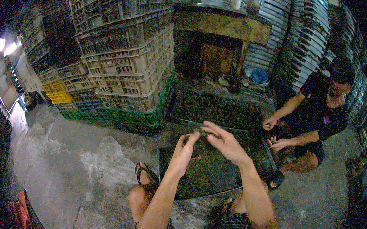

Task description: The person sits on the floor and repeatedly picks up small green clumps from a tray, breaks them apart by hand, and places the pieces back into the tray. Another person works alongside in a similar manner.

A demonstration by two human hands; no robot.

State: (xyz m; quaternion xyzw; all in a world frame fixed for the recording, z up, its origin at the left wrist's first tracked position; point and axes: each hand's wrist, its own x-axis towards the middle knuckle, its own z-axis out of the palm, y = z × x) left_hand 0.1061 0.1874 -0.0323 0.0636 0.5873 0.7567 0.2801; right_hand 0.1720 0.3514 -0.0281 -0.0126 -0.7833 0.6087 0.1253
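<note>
My left hand (pixel 187 146) is raised over a dark, shallow container (pixel 206 173) on the floor, thumb and fingertips close together; a small dark thing may be between them, too blurred to name. Close on its right, my right hand (pixel 222 140) has its fingers spread apart and somewhat blurred, with nothing plainly held in it. Dark, grainy contents fill the container, which lies between my knees. Beyond it is a second dark mass (pixel 215 112), its details lost in shadow.
On the right a co-worker in dark clothes (pixel 324 114) squats with both hands near the container's edge. Tall stacks of plastic crates (pixel 122 61) stand ahead on the left. A blue bowl (pixel 259 76) lies near a wooden table (pixel 221 22) with a white mug (pixel 237 3) on it.
</note>
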